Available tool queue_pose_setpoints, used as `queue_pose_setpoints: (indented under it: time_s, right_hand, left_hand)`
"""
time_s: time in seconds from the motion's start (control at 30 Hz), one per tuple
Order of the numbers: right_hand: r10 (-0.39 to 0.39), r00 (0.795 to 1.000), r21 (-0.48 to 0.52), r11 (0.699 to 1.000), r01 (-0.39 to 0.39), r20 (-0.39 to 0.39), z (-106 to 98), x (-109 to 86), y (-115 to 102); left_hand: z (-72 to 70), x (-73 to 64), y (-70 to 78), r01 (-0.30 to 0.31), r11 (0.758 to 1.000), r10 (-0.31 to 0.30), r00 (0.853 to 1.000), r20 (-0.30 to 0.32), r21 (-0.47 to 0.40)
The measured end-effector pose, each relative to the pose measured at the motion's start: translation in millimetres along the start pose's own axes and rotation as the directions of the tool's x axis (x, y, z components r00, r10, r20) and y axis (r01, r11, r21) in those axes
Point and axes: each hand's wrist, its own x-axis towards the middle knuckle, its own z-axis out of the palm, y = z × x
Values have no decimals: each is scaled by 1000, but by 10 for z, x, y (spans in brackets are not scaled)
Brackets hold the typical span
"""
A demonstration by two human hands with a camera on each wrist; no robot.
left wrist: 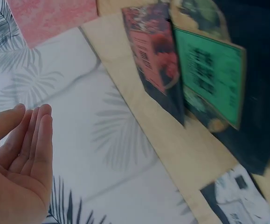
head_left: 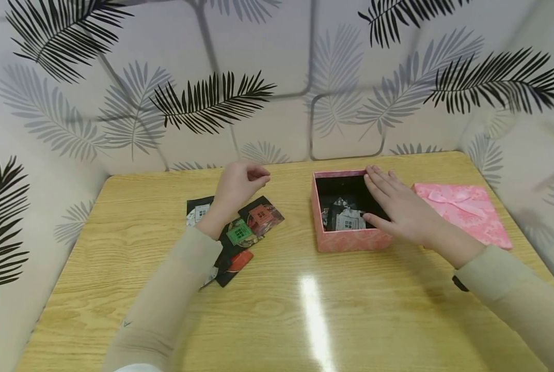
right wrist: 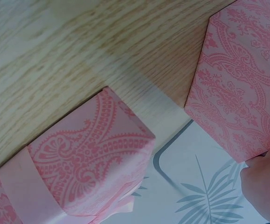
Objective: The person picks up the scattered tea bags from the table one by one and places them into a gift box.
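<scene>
My left hand (head_left: 236,192) is raised over several dark packets with coloured labels, its fingers bent loosely toward the thumb. Nothing shows between thumb and fingers of the left hand (left wrist: 25,163) in the left wrist view. Below lie a packet with a red label (head_left: 260,215) and one with a green label (head_left: 240,232). My right hand (head_left: 399,209) rests on the right side of an open pink box (head_left: 351,241), fingers straight along the rim and thumb over the opening. Inside the box are packets with silver-grey labels (head_left: 348,219). The box's patterned side (right wrist: 242,79) fills the right wrist view's upper right.
A pink lid (head_left: 467,212) with a ribbon bow lies right of the box, partly behind my right forearm. More packets (head_left: 234,266) overlap near my left wrist. The wooden table (head_left: 267,320) ends at a wall covering (head_left: 267,124) with leaf prints.
</scene>
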Motion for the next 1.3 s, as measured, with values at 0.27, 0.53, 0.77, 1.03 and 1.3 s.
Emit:
queue_pose_setpoints:
  time_s: [0.27,0.53,0.77,1.03,1.3]
  right_hand:
    - [-4,1000,1,1000,4,-15,15,-24,5]
    - [-25,999,-14,1000,25,-25,9,-30,9]
    - [-21,999,-17,1000,21,-36,32,-29,26]
    - [-11,1000,-9,1000,10,-22,17,-24,29]
    - [-30,999,-16,999,29,-19,11,-17,24]
  left_hand:
    - [-130,-111,-270,45,999,-45,998,-46,-3]
    - [-267,-204,-544,82,997,-83,991,-104,-12]
    - [-384,-317,-759,145,989,-146,976,-162,-20]
    - [-493,-417,-988,208,975,-219,956,-195,-73]
    - [-603,-491,-1245,228,971,-237,941,-241,-66]
